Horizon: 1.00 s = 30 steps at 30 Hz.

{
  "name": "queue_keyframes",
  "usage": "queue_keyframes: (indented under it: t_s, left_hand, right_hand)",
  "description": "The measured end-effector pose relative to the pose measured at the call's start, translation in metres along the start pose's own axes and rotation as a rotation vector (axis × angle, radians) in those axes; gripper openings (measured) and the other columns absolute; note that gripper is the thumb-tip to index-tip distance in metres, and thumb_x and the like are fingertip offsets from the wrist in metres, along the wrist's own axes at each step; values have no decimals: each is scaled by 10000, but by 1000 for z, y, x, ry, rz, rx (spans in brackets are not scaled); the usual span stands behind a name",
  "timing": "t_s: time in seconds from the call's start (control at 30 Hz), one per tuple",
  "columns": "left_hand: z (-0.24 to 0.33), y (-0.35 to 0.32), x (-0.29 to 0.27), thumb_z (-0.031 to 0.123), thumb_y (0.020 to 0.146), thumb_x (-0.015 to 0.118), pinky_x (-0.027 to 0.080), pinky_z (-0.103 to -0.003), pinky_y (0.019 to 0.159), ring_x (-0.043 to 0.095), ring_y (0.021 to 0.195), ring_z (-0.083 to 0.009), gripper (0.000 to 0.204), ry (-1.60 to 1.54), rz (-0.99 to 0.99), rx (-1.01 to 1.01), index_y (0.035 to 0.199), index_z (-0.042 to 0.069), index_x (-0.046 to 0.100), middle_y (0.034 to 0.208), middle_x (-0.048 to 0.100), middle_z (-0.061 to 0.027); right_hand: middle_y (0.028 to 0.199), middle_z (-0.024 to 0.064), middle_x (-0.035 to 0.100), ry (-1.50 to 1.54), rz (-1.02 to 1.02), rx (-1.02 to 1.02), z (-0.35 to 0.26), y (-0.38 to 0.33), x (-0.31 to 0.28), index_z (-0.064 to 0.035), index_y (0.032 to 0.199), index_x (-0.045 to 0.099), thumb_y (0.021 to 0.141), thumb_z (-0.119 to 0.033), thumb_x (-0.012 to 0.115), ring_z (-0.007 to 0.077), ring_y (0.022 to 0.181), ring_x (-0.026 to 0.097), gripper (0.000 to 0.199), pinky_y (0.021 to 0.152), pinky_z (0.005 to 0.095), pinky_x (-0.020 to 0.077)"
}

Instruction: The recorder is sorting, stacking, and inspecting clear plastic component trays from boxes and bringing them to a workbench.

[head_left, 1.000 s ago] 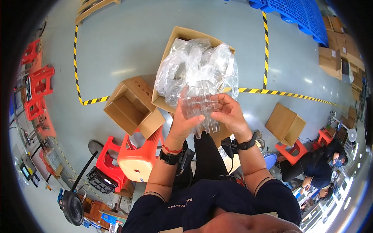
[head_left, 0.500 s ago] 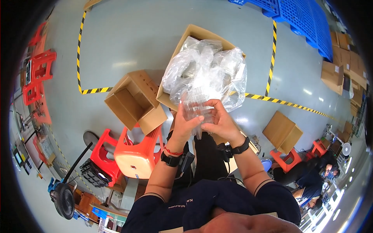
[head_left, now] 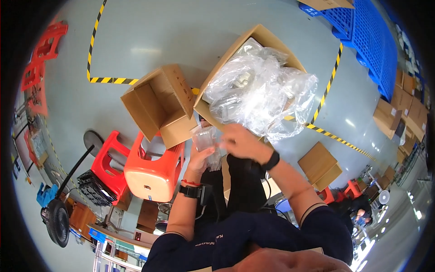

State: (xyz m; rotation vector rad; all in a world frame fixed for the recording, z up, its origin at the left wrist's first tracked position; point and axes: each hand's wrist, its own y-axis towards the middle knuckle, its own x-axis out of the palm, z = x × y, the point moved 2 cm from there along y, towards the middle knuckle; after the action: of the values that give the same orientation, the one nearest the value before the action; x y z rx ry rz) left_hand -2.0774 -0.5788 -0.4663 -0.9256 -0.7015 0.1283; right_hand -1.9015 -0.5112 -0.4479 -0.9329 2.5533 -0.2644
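My left hand (head_left: 198, 157) is closed on clear plastic trays (head_left: 207, 139), thin moulded pieces that seem stacked; their exact number is hard to make out. Just to their right is my right hand (head_left: 244, 143), its fingers smeared by motion, so whether they touch the trays is unclear. Beyond both hands stands an open cardboard box (head_left: 206, 112), tilted in the view. Crumpled clear plastic bags (head_left: 258, 104) fill it and spill over its near right side, with clear plastic pieces showing inside.
A smaller open carton (head_left: 152, 106) is left of the filled box, beside an orange-red stool (head_left: 152, 179). A brown carton (head_left: 319, 165) lies on the floor at right. Blue pallets (head_left: 367, 41) stand far right; a black fan (head_left: 58, 224) is at lower left.
My hands have come apart: the left keeps the clear trays and has shifted left, while the right has drawn away from them. The view has turned, so the box appears farther right.
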Motion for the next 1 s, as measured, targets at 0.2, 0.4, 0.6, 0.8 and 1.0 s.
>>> queue_keyframes:
  t_s: [0.2, 0.4, 0.6, 0.8, 1.0]
  left_hand:
    - [-6, -1, -27, 70, 618, 728, 485, -389, 795, 560, 954, -294, 915, -144, 55, 5, 1368, 113, 206, 1108, 507, -128]
    - [-8, -14, -60, 104, 600, 746, 489, -394, 784, 560, 963, -306, 963, -211, 136, -26, 1382, 120, 184, 1122, 498, -149]
    - [-10, -14, -65, 144, 598, 739, 492, -399, 788, 563, 967, -317, 937, -184, 155, -2, 1368, 99, 208, 1101, 505, -154]
    - [-7, -14, -45, 158, 616, 714, 504, -402, 776, 567, 961, -323, 896, -131, 120, 58, 1356, 85, 214, 1079, 507, -167]
    - [-4, -28, -25, 172, 617, 728, 509, -394, 760, 577, 943, -311, 856, -164, 92, 110, 1323, 60, 257, 1065, 523, -168]
  right_hand:
    - [852, 166, 597, -904, 89, 425, 189, 103, -30, -25, 818, 633, 763, -113, 481, 313, 871, 547, 184, 811, 412, 423]
    - [1015, 160, 583, -1330, -166, 344, 243, 118, -15, 2, 984, 624, 778, -115, 490, 288, 1038, 505, 273, 945, 437, 331]
    - [941, 167, 616, -1220, -256, 343, 248, 108, -32, 15, 905, 638, 772, -103, 497, 273, 956, 563, 227, 907, 424, 359]
    - [766, 92, 606, -1173, -6, -10, 200, 94, -59, -64, 783, 613, 726, -115, 528, 253, 804, 554, 114, 769, 388, 405]
    - [935, 141, 631, 19, 405, 43, 81, 55, -87, 11, 1022, 598, 820, -31, 573, 215, 753, 592, 208, 705, 305, 471]
